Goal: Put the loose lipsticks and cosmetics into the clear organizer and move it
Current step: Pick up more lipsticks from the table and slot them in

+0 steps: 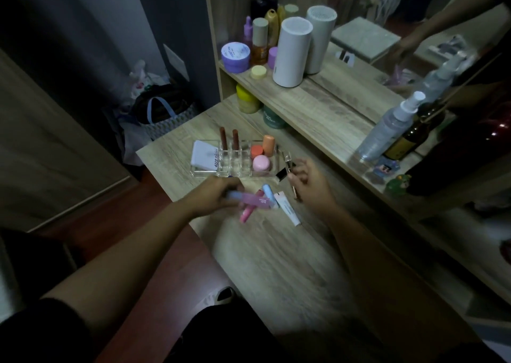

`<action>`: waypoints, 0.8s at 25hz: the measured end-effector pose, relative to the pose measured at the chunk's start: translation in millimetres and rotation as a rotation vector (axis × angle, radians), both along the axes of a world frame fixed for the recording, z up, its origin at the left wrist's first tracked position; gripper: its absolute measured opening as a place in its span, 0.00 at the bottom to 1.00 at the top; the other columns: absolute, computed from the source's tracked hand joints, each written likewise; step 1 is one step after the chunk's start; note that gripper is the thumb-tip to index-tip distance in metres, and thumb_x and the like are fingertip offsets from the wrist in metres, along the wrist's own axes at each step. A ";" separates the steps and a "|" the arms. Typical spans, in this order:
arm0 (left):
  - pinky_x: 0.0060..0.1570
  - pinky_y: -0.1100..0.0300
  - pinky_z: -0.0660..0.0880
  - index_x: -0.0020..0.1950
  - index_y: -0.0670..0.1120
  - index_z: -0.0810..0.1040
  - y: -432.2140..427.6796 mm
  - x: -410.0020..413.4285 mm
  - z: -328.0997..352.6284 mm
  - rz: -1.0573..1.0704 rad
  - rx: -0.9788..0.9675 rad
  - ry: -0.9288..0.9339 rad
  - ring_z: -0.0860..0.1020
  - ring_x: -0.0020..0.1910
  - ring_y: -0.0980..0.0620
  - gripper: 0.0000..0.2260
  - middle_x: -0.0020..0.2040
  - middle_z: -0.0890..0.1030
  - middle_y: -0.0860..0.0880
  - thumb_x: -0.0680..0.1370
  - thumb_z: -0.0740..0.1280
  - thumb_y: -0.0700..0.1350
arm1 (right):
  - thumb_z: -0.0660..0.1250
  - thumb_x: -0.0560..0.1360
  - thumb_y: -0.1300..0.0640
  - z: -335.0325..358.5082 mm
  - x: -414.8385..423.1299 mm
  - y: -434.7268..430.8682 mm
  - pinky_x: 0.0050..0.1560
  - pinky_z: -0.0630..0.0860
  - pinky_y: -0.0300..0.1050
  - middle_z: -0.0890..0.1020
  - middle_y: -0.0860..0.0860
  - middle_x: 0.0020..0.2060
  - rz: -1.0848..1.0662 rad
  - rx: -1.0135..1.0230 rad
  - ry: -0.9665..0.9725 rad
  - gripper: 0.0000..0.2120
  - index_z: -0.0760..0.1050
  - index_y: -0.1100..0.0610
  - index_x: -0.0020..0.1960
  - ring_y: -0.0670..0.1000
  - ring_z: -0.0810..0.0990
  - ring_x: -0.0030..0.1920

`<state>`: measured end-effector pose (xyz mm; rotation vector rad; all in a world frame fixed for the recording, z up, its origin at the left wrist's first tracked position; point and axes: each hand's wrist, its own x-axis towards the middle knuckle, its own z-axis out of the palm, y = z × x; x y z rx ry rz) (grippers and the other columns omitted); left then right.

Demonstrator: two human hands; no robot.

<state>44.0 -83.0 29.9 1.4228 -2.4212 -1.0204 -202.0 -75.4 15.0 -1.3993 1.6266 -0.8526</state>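
Two hands work the counter (276, 252): my left hand (215, 194) grips a pink tube (249, 198) lying crosswise, my right hand (309, 180) pinches a black-capped stick (284, 173), nearer the clear organizer (235, 166) just beyond both.

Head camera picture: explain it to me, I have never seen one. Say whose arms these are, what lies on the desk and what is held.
The one camera sits on a person's head, looking down, so both arms are theirs. No robot is involved. On the wooden desk stands a clear organizer holding two brown lipsticks, a white compact and small pink and orange jars. Loose tubes lie in front of it. The left hand holds a blurred pink tube. The right hand holds a thin stick; the black cap sits at its fingers.
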 end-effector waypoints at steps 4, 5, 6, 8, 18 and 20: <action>0.43 0.64 0.73 0.53 0.46 0.82 -24.8 35.3 22.8 0.201 -0.091 0.085 0.80 0.45 0.49 0.11 0.50 0.83 0.47 0.72 0.73 0.45 | 0.65 0.76 0.58 32.4 34.7 -27.5 0.39 0.78 0.33 0.81 0.43 0.47 0.038 -0.001 -0.267 0.15 0.71 0.53 0.63 0.41 0.81 0.45; 0.44 0.64 0.73 0.54 0.46 0.82 -31.5 42.6 26.3 0.228 -0.125 0.090 0.79 0.46 0.50 0.11 0.51 0.82 0.47 0.72 0.73 0.45 | 0.65 0.76 0.57 35.6 43.9 -34.6 0.39 0.79 0.33 0.82 0.44 0.48 0.025 -0.002 -0.300 0.14 0.72 0.53 0.62 0.42 0.82 0.45; 0.45 0.63 0.74 0.55 0.46 0.82 -38.0 47.9 29.2 0.243 -0.158 0.091 0.78 0.47 0.50 0.11 0.51 0.81 0.45 0.73 0.72 0.44 | 0.65 0.76 0.57 37.1 52.0 -41.6 0.42 0.80 0.37 0.83 0.47 0.50 -0.001 -0.008 -0.317 0.14 0.73 0.54 0.61 0.44 0.82 0.47; 0.48 0.57 0.76 0.56 0.44 0.82 -50.2 54.8 32.8 0.266 -0.236 0.061 0.79 0.47 0.47 0.11 0.49 0.81 0.42 0.74 0.71 0.43 | 0.66 0.76 0.59 36.6 66.1 -56.4 0.49 0.78 0.41 0.82 0.50 0.53 -0.063 -0.044 -0.309 0.15 0.73 0.56 0.62 0.46 0.81 0.49; 0.50 0.53 0.73 0.60 0.39 0.78 -84.9 45.8 16.1 0.159 -0.325 -0.169 0.78 0.49 0.41 0.14 0.52 0.79 0.39 0.75 0.67 0.38 | 0.67 0.75 0.61 0.9 92.2 -93.9 0.38 0.72 0.20 0.82 0.54 0.53 -0.078 -0.094 -0.106 0.14 0.75 0.58 0.60 0.32 0.75 0.42; 0.50 0.52 0.73 0.61 0.40 0.77 -87.3 43.1 14.6 0.134 -0.312 -0.184 0.78 0.49 0.42 0.14 0.53 0.79 0.39 0.76 0.66 0.39 | 0.66 0.75 0.61 -6.5 93.7 -96.1 0.36 0.68 0.16 0.82 0.54 0.54 -0.063 -0.079 -0.081 0.13 0.75 0.59 0.60 0.32 0.74 0.43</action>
